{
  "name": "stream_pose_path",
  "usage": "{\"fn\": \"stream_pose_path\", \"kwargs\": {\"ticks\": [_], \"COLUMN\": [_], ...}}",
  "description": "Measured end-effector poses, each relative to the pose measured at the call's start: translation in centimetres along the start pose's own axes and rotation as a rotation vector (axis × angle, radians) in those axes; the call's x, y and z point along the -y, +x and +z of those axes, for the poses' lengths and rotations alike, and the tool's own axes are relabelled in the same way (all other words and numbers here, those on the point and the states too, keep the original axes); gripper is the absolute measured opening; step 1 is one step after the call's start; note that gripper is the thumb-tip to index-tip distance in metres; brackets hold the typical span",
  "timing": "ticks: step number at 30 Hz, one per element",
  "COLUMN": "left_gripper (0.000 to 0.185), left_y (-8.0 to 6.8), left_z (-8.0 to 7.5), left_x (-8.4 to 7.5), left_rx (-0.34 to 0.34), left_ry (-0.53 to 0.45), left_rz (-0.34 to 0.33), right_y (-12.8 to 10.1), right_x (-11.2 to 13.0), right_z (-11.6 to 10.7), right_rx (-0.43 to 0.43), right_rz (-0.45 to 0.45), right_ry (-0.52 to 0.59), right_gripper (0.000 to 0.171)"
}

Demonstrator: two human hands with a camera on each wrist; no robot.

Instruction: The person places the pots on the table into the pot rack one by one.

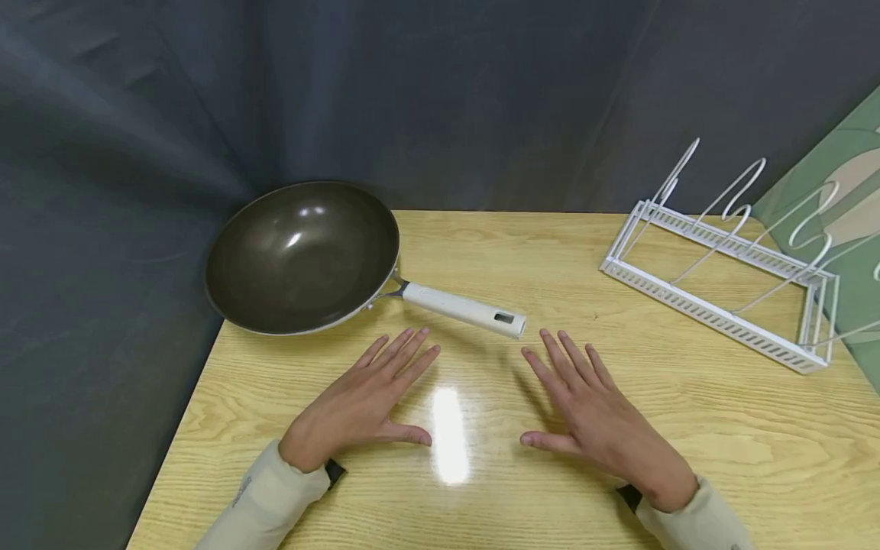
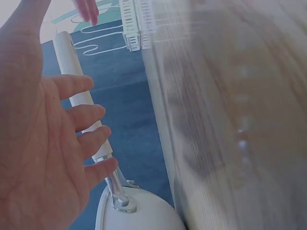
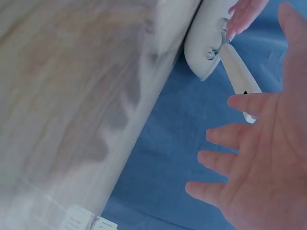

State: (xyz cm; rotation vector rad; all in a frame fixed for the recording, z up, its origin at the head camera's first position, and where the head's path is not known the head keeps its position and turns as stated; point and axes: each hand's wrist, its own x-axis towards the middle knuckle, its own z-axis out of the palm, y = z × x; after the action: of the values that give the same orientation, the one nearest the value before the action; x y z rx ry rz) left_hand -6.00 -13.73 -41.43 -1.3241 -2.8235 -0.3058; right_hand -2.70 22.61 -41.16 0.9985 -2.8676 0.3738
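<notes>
Wok [image 1: 302, 256]: far left corner of the desk [image 1: 687, 428], white handle [image 1: 464, 309] pointing toward the hands
Left hand [image 1: 364, 405]: flat, fingers spread, holding nothing, just short of the handle
Right hand [image 1: 594, 416]: same, flat and empty
Desk: light wood grain, glare spot
Rack [image 1: 722, 286]: white wire, right of wok
Room: dark grey cloth backdrop
Writing: none readable

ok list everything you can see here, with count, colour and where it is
wok: one, dark brown inside, far left of the table, bowl hanging over the left edge
wok handle: one, white, pointing right toward the table's middle, just beyond both sets of fingertips
rack: one, white wire with curved dividers, far right of the table
table: one, light wood grain, under everything
backdrop cloth: one, dark grey-blue, behind and left of the table
panel: one, green and cream, far right edge
left hand: one, flat, fingers straight, holding nothing
right hand: one, flat, fingers straight, holding nothing
sleeves: two, cream, at the wrists
</notes>
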Motion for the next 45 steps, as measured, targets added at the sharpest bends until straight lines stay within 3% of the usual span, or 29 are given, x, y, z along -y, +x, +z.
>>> {"fn": "stream_pose_path", "kwargs": {"ticks": [8,21,37,45], "left_gripper": [0.108,0.101,0.089,0.083], "left_y": [0.0,0.4,1.2,1.7], "left_z": [-0.1,0.1,0.5,0.7], "left_x": [-0.1,0.5,1.3,1.4], "left_rx": [0.005,0.023,0.009,-0.007], "left_ry": [-0.002,-0.125,-0.248,-0.316], "left_rz": [-0.005,-0.084,-0.090,-0.132], "right_y": [0.0,0.7,2.8,3.7], "right_x": [-0.1,0.1,0.3,0.5], "right_z": [-0.7,-1.9,-2.6,-3.1], "right_rx": [-0.053,-0.111,-0.129,-0.113], "right_rz": [0.024,0.026,0.019,0.042], "right_ry": [-0.015,-0.040,-0.063,-0.062], "right_gripper": [0.105,0.101,0.101,0.100]}}
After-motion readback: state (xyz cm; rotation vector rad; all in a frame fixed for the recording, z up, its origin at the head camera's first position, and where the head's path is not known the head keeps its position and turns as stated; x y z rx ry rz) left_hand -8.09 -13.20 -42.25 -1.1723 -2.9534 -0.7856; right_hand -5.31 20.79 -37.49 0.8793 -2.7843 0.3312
